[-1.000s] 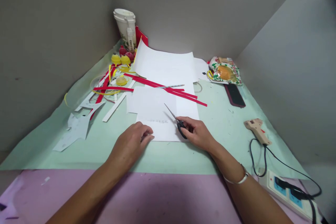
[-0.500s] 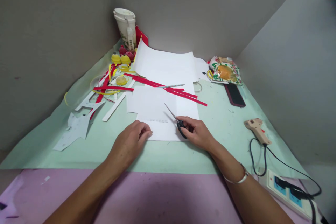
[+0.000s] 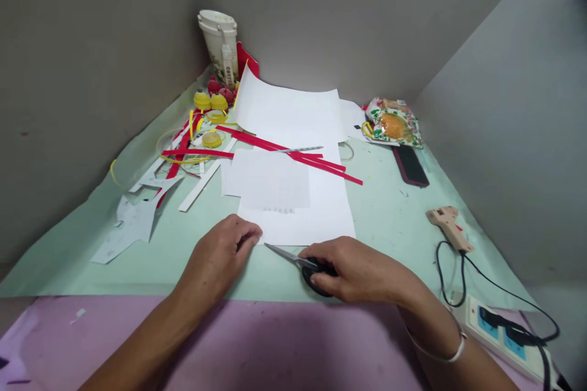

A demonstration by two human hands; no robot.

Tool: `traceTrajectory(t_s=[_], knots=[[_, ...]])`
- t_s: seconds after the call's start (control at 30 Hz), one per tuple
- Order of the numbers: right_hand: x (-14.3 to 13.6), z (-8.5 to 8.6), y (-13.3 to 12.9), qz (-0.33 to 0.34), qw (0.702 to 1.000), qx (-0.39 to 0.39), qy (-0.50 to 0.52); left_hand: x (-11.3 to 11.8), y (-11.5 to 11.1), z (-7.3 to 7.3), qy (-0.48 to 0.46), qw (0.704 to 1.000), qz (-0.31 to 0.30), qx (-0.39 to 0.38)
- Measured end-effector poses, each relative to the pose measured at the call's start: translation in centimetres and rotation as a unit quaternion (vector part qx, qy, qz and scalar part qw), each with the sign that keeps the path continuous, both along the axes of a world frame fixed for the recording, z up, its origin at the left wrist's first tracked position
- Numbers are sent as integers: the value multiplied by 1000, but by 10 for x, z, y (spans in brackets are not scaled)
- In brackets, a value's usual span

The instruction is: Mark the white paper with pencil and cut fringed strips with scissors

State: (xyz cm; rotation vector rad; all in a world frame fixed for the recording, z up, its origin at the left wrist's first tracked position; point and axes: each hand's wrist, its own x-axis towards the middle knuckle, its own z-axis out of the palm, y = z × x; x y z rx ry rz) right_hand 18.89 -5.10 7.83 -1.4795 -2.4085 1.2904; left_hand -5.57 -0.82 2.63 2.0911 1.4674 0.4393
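- Scissors (image 3: 298, 261), their black handles partly hidden by the right hand (image 3: 353, 269); both forearms run out of frame at the bottom edge.
- Small dark marks on the white paper (image 3: 298, 230) are too faint to read.
- Right fingers are clamped around the scissor handles; the blades look together, pointing left from the fingers, their tip just beside the paper's near edge and close to the left hand (image 3: 224, 250).
- Left fingers are curled, tips at the paper's near left corner; I cannot tell whether they pinch it.
- At the back left stands a white cup (image 3: 217, 43), contents not visible.
- At the back right lies a shiny packet (image 3: 394, 127); whether its orange patch is print or contents is unclear.
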Motion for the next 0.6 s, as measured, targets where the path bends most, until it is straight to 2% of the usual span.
traceTrajectory(t_s=[0.2,0.37,0.6], knots=[[-3,-7,1,-3,1000,25,-5,-1,1,-6,-6,1000,-14,7],[-6,-9,1,-26,998,57,-5,0,2,-3,-4,1000,-14,-6],[-2,-4,2,-35,998,44,5,2,3,-1,-2,1000,-8,-12]])
